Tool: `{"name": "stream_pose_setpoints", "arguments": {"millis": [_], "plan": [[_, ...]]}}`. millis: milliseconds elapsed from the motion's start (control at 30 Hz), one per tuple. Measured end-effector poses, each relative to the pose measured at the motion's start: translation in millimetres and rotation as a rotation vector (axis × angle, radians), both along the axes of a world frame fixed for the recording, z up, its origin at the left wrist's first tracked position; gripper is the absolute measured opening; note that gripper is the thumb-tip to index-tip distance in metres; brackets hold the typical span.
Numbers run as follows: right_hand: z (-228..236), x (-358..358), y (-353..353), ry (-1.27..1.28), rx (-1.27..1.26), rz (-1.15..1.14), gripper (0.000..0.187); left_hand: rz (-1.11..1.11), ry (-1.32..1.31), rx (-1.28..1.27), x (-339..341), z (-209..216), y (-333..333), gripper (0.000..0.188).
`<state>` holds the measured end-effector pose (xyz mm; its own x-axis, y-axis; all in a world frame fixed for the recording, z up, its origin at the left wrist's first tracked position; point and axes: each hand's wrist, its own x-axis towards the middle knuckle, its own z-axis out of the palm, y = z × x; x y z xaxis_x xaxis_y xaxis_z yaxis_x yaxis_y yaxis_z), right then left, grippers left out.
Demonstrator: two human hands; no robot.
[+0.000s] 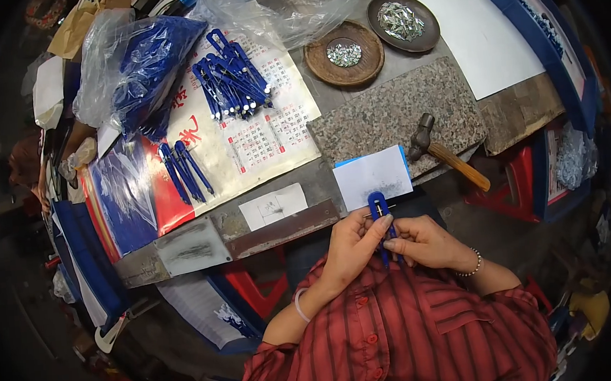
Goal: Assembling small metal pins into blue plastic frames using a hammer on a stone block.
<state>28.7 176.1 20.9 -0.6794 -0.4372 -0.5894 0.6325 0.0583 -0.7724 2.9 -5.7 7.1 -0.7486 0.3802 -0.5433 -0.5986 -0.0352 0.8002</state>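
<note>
In front of my shirt, close to the table's front edge, I hold a blue plastic two-legged tool (376,201) that looks like a drawing compass. A looped head tops it, and a thin metal pin crosses it just below. My left hand (354,242) pinches it near the pin. My right hand (428,243) has its fingers closed around the lower legs, which are partly hidden. Beyond the tool lies a white paper pad (372,176) with grey smudges. A wooden-handled hammer (452,153) rests right of the pad, its head on a speckled stone slab (392,110).
Similar blue tools lie in a pile (230,79) and a small group (184,172) on printed calendar paper (289,153). Two round dishes, one brown (312,57) and one darker (428,38), hold small metal parts. A plastic bag (95,71) bulges at the far left. Blue trays (576,111) flank the table.
</note>
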Motion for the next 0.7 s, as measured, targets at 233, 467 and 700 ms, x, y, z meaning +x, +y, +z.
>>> {"name": "stream_pose_setpoints", "arguments": {"millis": [233,467,700], "plan": [[0.6,-2.1,0.4,-0.017,0.038,0.019,0.016,0.003,0.017,-0.030,1.7,-4.6,2.5,0.024],[-1.2,0.2,-1.1,-0.007,0.027,0.003,0.019,0.000,0.043,-0.045,1.8,-6.6,3.4,0.023],[15.7,-12.5,6.7,0.195,0.224,0.177,0.020,-0.026,0.115,-0.112,-0.8,-5.1,3.6,0.026]]}}
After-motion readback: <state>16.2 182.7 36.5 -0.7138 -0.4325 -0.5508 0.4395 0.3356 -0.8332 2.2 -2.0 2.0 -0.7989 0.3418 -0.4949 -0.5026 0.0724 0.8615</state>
